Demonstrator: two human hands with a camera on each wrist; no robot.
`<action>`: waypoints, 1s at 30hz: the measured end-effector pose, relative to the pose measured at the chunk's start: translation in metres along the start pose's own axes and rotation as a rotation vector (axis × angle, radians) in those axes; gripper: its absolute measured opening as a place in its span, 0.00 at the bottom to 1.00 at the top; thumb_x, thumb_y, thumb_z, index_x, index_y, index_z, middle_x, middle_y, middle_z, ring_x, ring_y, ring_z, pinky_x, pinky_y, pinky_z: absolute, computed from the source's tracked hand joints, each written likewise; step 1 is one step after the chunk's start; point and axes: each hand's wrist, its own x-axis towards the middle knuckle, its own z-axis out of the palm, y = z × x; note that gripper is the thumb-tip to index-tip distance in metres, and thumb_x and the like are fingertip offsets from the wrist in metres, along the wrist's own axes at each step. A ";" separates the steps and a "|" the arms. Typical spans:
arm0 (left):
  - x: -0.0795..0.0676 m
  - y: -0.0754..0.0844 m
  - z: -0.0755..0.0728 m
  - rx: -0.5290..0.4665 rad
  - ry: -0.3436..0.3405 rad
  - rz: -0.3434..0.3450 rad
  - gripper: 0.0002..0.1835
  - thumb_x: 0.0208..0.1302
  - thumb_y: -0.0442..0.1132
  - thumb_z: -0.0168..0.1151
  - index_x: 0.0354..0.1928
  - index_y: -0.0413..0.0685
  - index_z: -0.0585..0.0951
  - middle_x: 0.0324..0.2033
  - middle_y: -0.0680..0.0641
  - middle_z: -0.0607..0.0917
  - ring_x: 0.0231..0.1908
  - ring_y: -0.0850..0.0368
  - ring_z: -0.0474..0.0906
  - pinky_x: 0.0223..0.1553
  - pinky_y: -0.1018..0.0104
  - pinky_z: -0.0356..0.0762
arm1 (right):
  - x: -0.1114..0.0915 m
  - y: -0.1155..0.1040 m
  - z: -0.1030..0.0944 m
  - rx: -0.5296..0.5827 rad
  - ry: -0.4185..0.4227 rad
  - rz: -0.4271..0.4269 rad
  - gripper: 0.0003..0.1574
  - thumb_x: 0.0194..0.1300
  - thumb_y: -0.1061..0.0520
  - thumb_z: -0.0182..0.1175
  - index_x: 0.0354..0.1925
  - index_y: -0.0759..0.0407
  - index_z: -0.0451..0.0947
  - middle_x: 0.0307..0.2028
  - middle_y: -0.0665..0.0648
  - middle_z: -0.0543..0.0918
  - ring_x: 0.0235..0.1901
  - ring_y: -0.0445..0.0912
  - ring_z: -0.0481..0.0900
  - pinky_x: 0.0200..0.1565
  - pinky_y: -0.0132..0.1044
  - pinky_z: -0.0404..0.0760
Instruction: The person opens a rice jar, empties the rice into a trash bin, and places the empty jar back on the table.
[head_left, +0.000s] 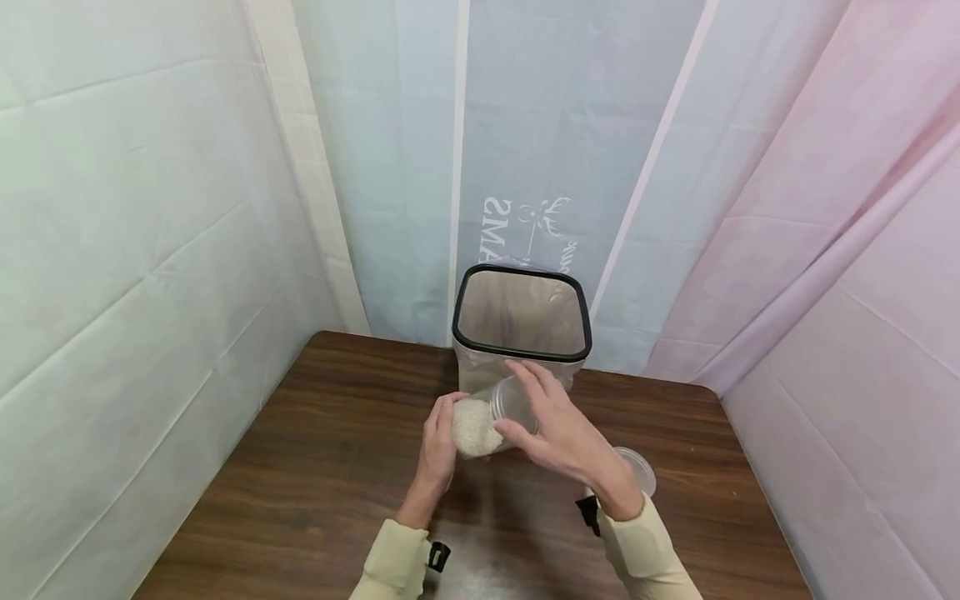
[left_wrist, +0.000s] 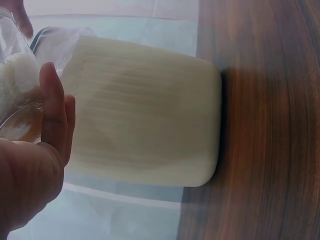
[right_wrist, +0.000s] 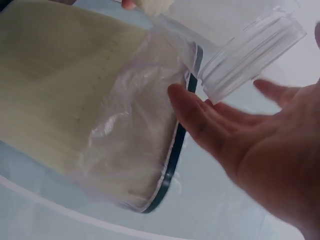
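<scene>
A clear plastic jar (head_left: 516, 402) lies tilted in front of the bin, its threaded mouth toward the right and white rice (head_left: 472, 427) gathered at its base end. My left hand (head_left: 438, 442) grips that base end, with fingers (left_wrist: 53, 100) curled along the side in the left wrist view. At the mouth end is my right hand (head_left: 558, 429), thumb and fingers spread and fairly straight. In the right wrist view, the fingertips come right up to the threaded rim (right_wrist: 255, 55).
A light bin (left_wrist: 145, 115) with a black rim (head_left: 522, 355) and a clear plastic liner (right_wrist: 130, 115) stands at the back of the wooden table (head_left: 337, 433). A round clear lid (head_left: 639, 472) lies by my right wrist. Curtains (head_left: 390, 167) enclose the table.
</scene>
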 end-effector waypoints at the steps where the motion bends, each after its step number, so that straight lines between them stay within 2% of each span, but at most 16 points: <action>1: -0.001 0.004 0.001 0.008 0.008 0.007 0.24 0.81 0.42 0.31 0.56 0.32 0.73 0.45 0.31 0.78 0.29 0.58 0.79 0.19 0.53 0.81 | 0.000 -0.001 -0.001 -0.034 0.015 0.015 0.48 0.67 0.35 0.57 0.76 0.49 0.52 0.68 0.62 0.63 0.61 0.56 0.71 0.53 0.54 0.78; 3: -0.001 0.007 0.001 0.038 0.028 0.019 0.24 0.81 0.42 0.32 0.55 0.33 0.74 0.46 0.32 0.78 0.33 0.59 0.78 0.24 0.58 0.82 | 0.000 -0.002 -0.002 -0.101 0.042 0.049 0.47 0.67 0.34 0.56 0.76 0.48 0.52 0.63 0.63 0.67 0.50 0.54 0.77 0.41 0.49 0.81; 5: -0.002 0.010 0.002 0.075 0.045 0.028 0.23 0.81 0.42 0.33 0.55 0.34 0.76 0.47 0.33 0.79 0.37 0.60 0.77 0.32 0.63 0.82 | 0.001 -0.002 -0.002 -0.154 0.047 0.082 0.46 0.68 0.33 0.54 0.75 0.46 0.53 0.56 0.62 0.71 0.37 0.49 0.78 0.30 0.43 0.78; 7: -0.002 0.011 0.002 0.119 0.058 0.032 0.23 0.81 0.41 0.33 0.54 0.35 0.77 0.48 0.36 0.80 0.41 0.60 0.76 0.41 0.68 0.79 | 0.001 -0.002 -0.001 -0.182 0.034 0.100 0.45 0.67 0.32 0.54 0.75 0.45 0.54 0.51 0.61 0.73 0.28 0.44 0.75 0.24 0.38 0.73; 10: -0.003 0.011 0.002 0.141 0.060 0.033 0.23 0.81 0.41 0.34 0.54 0.35 0.77 0.49 0.36 0.81 0.43 0.59 0.75 0.45 0.70 0.76 | 0.002 -0.003 0.000 -0.193 0.013 0.102 0.46 0.66 0.29 0.54 0.74 0.44 0.56 0.49 0.59 0.75 0.23 0.39 0.70 0.22 0.34 0.70; 19: -0.001 0.014 -0.001 0.150 0.051 0.036 0.23 0.81 0.42 0.34 0.55 0.35 0.76 0.48 0.36 0.80 0.41 0.59 0.75 0.43 0.69 0.77 | 0.005 -0.007 -0.001 -0.202 0.046 0.051 0.44 0.62 0.28 0.58 0.70 0.45 0.66 0.48 0.55 0.75 0.20 0.37 0.67 0.22 0.30 0.68; 22: 0.000 0.013 -0.003 0.105 0.034 0.018 0.23 0.81 0.42 0.33 0.56 0.33 0.75 0.48 0.34 0.79 0.38 0.58 0.76 0.35 0.64 0.82 | 0.005 -0.007 -0.002 -0.177 0.048 0.002 0.44 0.62 0.31 0.60 0.69 0.46 0.66 0.49 0.54 0.75 0.22 0.37 0.68 0.23 0.29 0.69; 25: 0.002 0.011 -0.004 0.063 0.021 0.006 0.24 0.81 0.42 0.32 0.57 0.32 0.74 0.47 0.33 0.78 0.35 0.58 0.77 0.28 0.58 0.83 | 0.004 -0.007 -0.005 -0.140 0.040 -0.059 0.42 0.62 0.35 0.63 0.69 0.46 0.66 0.52 0.54 0.75 0.30 0.40 0.75 0.29 0.32 0.76; 27: 0.002 0.011 -0.005 0.062 0.024 0.010 0.24 0.81 0.42 0.32 0.57 0.32 0.74 0.48 0.33 0.78 0.36 0.58 0.77 0.30 0.60 0.83 | 0.004 -0.006 -0.006 -0.112 0.027 -0.100 0.42 0.62 0.37 0.64 0.70 0.46 0.65 0.57 0.54 0.74 0.39 0.42 0.78 0.35 0.36 0.80; 30: 0.002 0.012 -0.005 0.087 0.039 0.019 0.24 0.81 0.42 0.33 0.55 0.32 0.75 0.49 0.34 0.79 0.40 0.60 0.76 0.40 0.66 0.79 | 0.004 -0.004 -0.008 -0.074 -0.005 -0.142 0.42 0.63 0.40 0.64 0.71 0.47 0.63 0.62 0.56 0.71 0.51 0.47 0.78 0.46 0.42 0.81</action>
